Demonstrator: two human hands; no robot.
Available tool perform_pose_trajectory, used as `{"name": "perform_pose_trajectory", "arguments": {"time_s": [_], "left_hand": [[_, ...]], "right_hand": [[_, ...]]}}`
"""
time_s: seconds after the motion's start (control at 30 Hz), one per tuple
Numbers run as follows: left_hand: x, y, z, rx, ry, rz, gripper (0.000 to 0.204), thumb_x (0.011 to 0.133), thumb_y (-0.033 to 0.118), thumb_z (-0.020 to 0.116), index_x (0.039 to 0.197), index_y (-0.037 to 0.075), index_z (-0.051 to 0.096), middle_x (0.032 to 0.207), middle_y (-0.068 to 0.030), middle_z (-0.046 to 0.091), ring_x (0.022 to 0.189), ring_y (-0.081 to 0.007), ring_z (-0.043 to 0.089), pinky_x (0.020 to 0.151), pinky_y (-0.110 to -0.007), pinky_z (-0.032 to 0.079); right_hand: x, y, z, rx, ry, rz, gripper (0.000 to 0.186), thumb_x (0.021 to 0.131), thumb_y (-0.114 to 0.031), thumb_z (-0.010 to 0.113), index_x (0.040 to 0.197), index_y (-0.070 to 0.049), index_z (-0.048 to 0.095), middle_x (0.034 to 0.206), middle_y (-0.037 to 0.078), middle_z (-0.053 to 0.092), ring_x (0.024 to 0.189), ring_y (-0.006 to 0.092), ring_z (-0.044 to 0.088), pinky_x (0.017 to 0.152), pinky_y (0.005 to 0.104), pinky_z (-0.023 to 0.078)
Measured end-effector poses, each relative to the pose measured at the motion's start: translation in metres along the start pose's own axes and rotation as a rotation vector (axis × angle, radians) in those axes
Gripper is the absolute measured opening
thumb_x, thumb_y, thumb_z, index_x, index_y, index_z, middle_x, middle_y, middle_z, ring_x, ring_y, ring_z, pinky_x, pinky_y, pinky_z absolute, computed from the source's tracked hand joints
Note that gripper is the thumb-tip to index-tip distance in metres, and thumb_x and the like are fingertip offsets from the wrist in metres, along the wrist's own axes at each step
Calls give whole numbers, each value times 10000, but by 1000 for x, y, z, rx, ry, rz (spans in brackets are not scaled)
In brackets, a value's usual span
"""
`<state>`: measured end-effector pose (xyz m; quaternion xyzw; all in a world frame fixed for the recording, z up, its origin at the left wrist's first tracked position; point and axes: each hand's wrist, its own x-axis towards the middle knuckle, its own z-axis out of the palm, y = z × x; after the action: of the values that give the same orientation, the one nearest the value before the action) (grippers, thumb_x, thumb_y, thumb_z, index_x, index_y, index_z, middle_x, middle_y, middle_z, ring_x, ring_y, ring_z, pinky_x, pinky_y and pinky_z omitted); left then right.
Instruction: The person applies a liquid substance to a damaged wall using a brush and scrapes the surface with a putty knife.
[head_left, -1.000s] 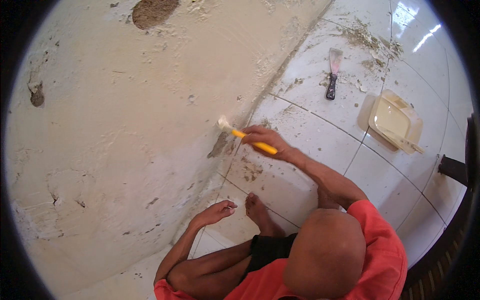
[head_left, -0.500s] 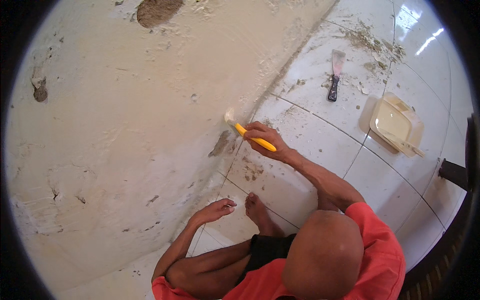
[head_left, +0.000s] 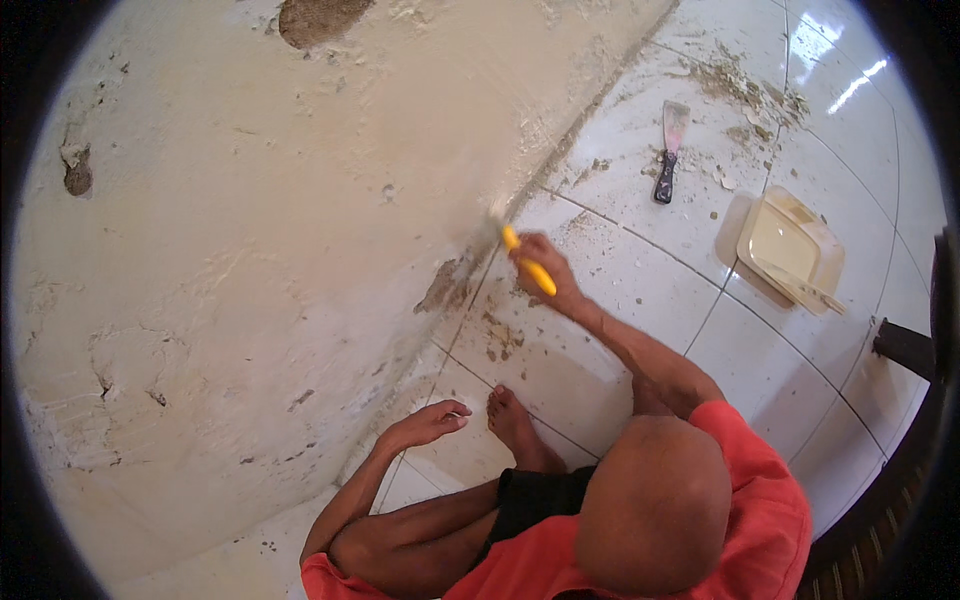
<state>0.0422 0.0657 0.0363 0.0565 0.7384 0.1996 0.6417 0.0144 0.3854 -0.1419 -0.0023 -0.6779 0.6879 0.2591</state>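
Observation:
My right hand (head_left: pixel 545 270) is closed around a paintbrush with a yellow handle (head_left: pixel 541 273). Its pale bristles (head_left: pixel 497 210) are against the cream-coated wall (head_left: pixel 330 200), low down beside the floor joint, and look slightly blurred. A bare grey-brown patch (head_left: pixel 438 287) shows on the wall just below the brush. My left hand (head_left: pixel 430 423) hangs loosely between the wall and my bare foot (head_left: pixel 513 425), fingers apart and holding nothing. To the right on the floor sits a cream plastic tray (head_left: pixel 832 262) containing pale liquid paint (head_left: pixel 782 243).
A scraper with a black handle (head_left: pixel 665 177) lies on the white tiled floor (head_left: pixel 760 345). Crumbled debris (head_left: pixel 735 85) is scattered along the wall's foot and beyond the scraper. A flat pale stick (head_left: pixel 808 290) rests across the tray. A dark furniture leg (head_left: pixel 903 344) juts in at right.
My right hand has moved the brush to the right and slightly up, along the wall toward the floor joint. My left hand stays about where it was.

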Motion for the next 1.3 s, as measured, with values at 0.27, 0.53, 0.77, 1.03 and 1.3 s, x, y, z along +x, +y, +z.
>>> {"name": "perform_pose_trajectory", "arguments": {"time_s": [0.27,0.53,0.77,1.03,1.3], "left_hand": [[2,1,-1,24,17,16,412,1012,315,578,1316,39,543,1246,-100,601,1142,-186,561,981,-320,445],[2,-5,3,-8,21,44,413,1012,321,578,1309,37,547,1257,-102,600,1174,-192,556,1010,-321,434],[2,4,-4,16,49,48,414,1010,321,578,1306,33,548,1218,-89,608,1123,-175,564,977,-313,445],[2,1,-1,5,51,3,423,1006,330,580,1305,32,551,1183,-88,618,1100,-170,566,974,-309,442],[1,1,-4,55,47,13,410,1016,308,558,1309,21,545,1225,-102,608,1139,-184,555,990,-315,434]], "right_hand": [[40,21,-44,219,334,147,103,899,-2,629,1000,-14,636,1018,60,636,947,159,586,862,292,461],[2,-2,5,166,262,150,125,926,-28,604,1048,-54,615,1070,51,586,972,127,566,868,272,457],[7,6,-13,626,174,489,138,926,-58,621,1063,-51,640,1004,44,646,871,136,628,823,279,523],[21,11,-16,139,466,176,137,921,-50,621,1057,-41,631,1098,72,606,954,153,580,845,292,475],[-9,-11,20,613,69,596,127,908,-75,630,1031,-67,662,847,14,660,773,92,608,684,244,508]]}}
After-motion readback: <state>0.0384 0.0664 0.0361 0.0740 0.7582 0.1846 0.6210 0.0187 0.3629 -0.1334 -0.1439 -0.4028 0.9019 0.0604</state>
